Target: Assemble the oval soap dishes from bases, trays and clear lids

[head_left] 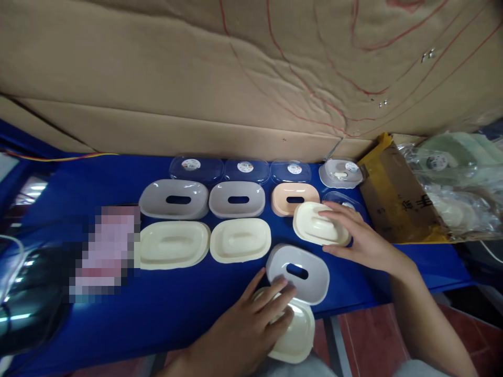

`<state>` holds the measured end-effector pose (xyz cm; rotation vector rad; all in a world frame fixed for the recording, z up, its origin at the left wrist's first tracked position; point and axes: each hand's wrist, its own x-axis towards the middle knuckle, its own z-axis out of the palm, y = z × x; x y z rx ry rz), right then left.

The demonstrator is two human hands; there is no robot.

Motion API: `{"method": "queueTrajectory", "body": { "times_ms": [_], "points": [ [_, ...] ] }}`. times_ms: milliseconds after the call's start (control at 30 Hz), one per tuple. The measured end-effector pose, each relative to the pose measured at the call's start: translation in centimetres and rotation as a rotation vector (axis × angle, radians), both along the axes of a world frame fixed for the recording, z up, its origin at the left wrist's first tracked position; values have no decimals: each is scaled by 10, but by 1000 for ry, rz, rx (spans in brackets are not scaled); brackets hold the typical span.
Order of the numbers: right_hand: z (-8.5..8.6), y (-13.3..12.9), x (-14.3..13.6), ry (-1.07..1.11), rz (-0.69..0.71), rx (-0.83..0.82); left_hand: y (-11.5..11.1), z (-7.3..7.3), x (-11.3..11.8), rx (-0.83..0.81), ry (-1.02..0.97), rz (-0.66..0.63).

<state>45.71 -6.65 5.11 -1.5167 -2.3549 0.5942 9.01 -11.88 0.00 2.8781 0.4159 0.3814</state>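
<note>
My right hand (356,230) grips a cream oval piece (314,222) just in front of the peach oval dish (281,200). Fingers spread, my left hand (261,319) rests over another cream piece (301,335) at the table's front edge, its fingertips at a grey slotted dish (316,275). Whether it grips either is hidden. Two more grey dishes (157,196) (218,205) stand at the left and middle, with cream oval pieces (157,241) (226,241) in front of them.
Clear lids with round labels (208,170) (257,173) (302,173) line the back, beside a lidded grey dish (334,173). An open cardboard box (393,199) with plastic-wrapped items stands right. A tall cardboard sheet (157,78) rises behind. A blurred-out object (110,241) lies left.
</note>
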Motion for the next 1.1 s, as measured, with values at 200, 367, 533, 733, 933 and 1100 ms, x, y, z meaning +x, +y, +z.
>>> {"method": "queueTrajectory", "body": {
  "times_ms": [200, 367, 533, 733, 933, 1100],
  "points": [
    [-37, -28, 8, -46, -112, 67, -2, -8, -41, 71, -57, -26],
    [-42, -47, 4, -12, -119, 39, -7, -17, -47, 137, -46, -37],
    [-41, -34, -17, -12, -2, 30, -6, -18, -45, 167, -59, -44],
    [-43, -17, -18, -2, 63, 67, -6, -17, -43, 213, -24, -40],
    [-54, -27, 8, -96, -215, 245, -5, -16, -30, 230, -49, -48],
    [-55, -40, 31, -134, -314, 242, -2, -14, -19, 222, -103, -60]
  ]
}}
